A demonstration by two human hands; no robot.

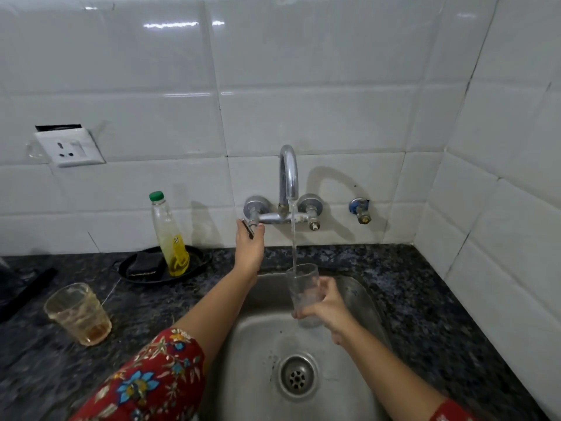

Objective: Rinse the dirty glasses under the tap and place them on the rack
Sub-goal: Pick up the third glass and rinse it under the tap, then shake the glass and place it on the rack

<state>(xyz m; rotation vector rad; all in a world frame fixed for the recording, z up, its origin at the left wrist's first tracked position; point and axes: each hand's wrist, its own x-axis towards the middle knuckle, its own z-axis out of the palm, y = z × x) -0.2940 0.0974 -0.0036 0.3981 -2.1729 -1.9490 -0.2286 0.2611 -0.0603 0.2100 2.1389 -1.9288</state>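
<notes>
No words, brand names or numbers can be read anywhere in this view. The yellow label on the clear bottle with a green cap carries dark printed marks, but they are too blurred to make out.

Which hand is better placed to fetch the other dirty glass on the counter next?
Probably the left hand: it only grips the tap handle and is on the same side as the dirty glass. The right hand is busy holding the clear glass under the water.
</notes>
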